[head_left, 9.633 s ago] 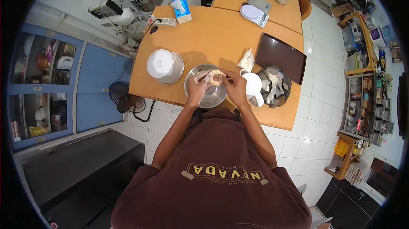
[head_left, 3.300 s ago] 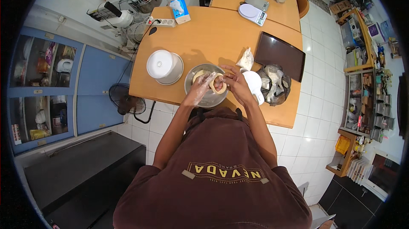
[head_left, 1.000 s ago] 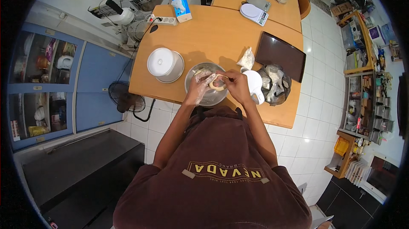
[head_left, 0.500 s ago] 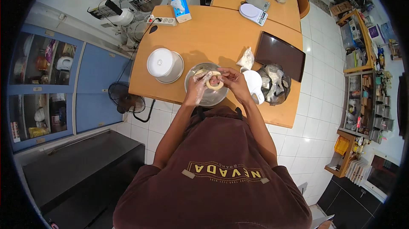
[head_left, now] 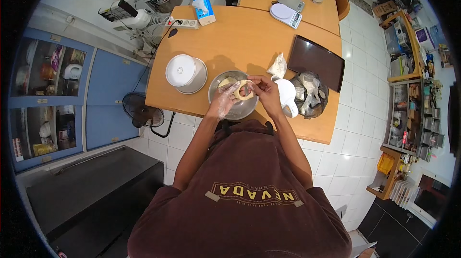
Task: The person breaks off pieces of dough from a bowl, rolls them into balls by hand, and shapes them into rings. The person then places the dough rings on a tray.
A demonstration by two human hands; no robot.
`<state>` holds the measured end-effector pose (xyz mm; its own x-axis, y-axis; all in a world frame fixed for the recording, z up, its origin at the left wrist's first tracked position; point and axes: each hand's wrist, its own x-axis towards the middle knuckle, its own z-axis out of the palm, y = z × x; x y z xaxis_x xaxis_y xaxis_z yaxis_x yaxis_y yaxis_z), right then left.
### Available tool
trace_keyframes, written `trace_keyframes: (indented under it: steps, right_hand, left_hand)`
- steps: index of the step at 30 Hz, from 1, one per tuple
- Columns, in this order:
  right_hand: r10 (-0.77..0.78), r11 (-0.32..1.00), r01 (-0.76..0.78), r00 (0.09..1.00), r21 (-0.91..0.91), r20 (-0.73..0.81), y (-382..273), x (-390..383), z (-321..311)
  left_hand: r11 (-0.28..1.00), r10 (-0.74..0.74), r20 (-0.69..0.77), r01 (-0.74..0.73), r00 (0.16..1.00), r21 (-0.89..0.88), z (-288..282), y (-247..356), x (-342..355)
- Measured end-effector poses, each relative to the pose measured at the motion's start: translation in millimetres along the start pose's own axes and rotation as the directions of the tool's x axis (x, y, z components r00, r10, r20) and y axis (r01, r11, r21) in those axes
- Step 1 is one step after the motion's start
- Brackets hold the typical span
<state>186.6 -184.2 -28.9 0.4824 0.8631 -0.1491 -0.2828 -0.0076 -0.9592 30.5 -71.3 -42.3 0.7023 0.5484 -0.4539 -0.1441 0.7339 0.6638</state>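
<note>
A pale dough ring (head_left: pixel 244 97) is held by both hands above a steel bowl (head_left: pixel 238 112). My left hand (head_left: pixel 222 98), dusted with white flour, grips the ring's left side with its fingers curled. My right hand (head_left: pixel 267 94) pinches the upper right of the ring, and some fingertips are partly hidden behind it. More pale dough (head_left: pixel 224 82) lies in the bowl behind my left hand. To the right of my right hand is a white jug (head_left: pixel 285 92), with a small bag of white powder (head_left: pixel 278 66) just behind it.
Around the wooden table (head_left: pixel 216 37) are a white lidded container (head_left: pixel 181 71), a dark tray (head_left: pixel 315 60), a black plastic bag with packets (head_left: pixel 311 96), scales (head_left: pixel 286 14), a tissue box (head_left: pixel 204 11) and a power strip (head_left: pixel 187 24). A fan (head_left: pixel 139 109) stands at the table's left.
Both hands stay over the bowl. Since half a second ago the dough ring has turned and tilted slightly, and my right fingers have shifted along its rim.
</note>
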Motion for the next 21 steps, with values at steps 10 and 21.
trace_keyframes:
  steps: [10, 21]
  right_hand:
    - [-0.097, 0.975, 0.080, 0.993, -0.208, -0.073, -4, -2, 2]
    - [-0.062, 0.977, 0.064, 0.998, -0.204, 0.018, -4, 0, -1]
  left_hand:
    - [0.998, -0.048, 0.027, 0.049, 0.998, -0.033, 1, 1, 1]
    - [0.998, -0.035, 0.058, 0.038, 0.998, -0.046, 5, -2, 7]
